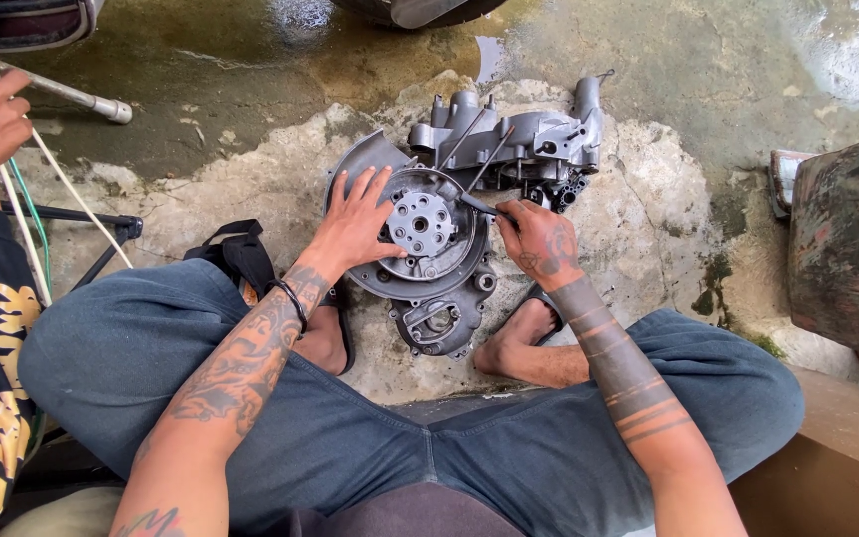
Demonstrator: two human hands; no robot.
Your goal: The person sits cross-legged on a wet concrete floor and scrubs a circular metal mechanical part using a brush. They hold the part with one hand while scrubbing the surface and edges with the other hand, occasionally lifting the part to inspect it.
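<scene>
Engine crankcase (509, 149), grey metal, on wet concrete floor (668, 229), far of crossed legs. Left hand (355, 224) spread flat on round flywheel housing (405, 273). Right hand (541, 242) closed around screwdriver (476, 204).

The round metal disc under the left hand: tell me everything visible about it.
The round metal disc is grey, dull and grimy, apparently cast or machined metal. A lighter raised hub with a ring of small holes sits at its centre. It lies flat atop the grey engine casing on the wet, cracked concrete floor. The left hand rests spread on its left edge; the right hand holds a slim dark tool against its right side.
</scene>
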